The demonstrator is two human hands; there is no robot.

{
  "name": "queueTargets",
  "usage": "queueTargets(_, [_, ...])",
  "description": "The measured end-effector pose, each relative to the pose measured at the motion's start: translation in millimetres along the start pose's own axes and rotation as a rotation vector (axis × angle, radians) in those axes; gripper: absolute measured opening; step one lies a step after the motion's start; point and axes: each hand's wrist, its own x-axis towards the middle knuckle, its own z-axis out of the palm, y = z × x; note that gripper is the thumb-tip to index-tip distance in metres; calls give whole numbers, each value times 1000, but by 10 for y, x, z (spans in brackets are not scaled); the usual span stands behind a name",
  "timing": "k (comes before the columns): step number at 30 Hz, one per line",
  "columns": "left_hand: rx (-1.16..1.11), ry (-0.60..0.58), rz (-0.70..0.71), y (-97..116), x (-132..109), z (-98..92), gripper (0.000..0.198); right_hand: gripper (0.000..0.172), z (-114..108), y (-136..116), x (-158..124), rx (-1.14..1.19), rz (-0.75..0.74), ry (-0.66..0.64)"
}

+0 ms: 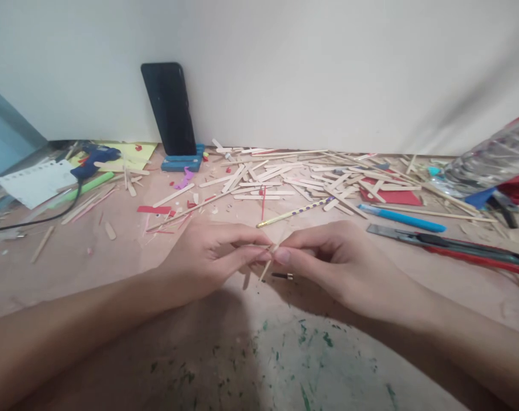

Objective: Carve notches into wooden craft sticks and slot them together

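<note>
Near the middle of the view, my left hand (212,257) and my right hand (336,262) meet at their fingertips. Both are closed in a pinch on thin wooden sticks (265,270) that cross between them. One stick slants down below the fingertips, and the rest of the sticks is mostly hidden by the fingers. A small dark piece with a metallic end (282,276) lies on the table just below my right fingers.
Many craft sticks (268,177) are strewn before the wall. A phone (169,108) stands in a blue holder (180,162). A blue pen (405,218) and a red-black cutter (456,245) lie right, a dark blue glue gun (92,161) left. A patterned pencil (294,212) lies beyond my hands.
</note>
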Motion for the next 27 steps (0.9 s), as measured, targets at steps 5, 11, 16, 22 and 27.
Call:
queueTargets(5, [-123,-54,-129,-7,68,-11,6,26,26,-10,-28,179,71,-52])
queueTargets(11, [-58,-59,-112,-15,57,-22,9,36,51,-14,-29,486,161,-141])
queueTargets(16, [17,-12,-25,-25,41,-3,9,30,58,-47,-38,521,202,-140])
queueTargets(22, [108,-44,13,-29,45,-18,14,23,103,-47,-47,379,177,-50])
queueTargets(27, [124,-82,10,-14,51,-21,16,26,88,-34,-19,122,66,1])
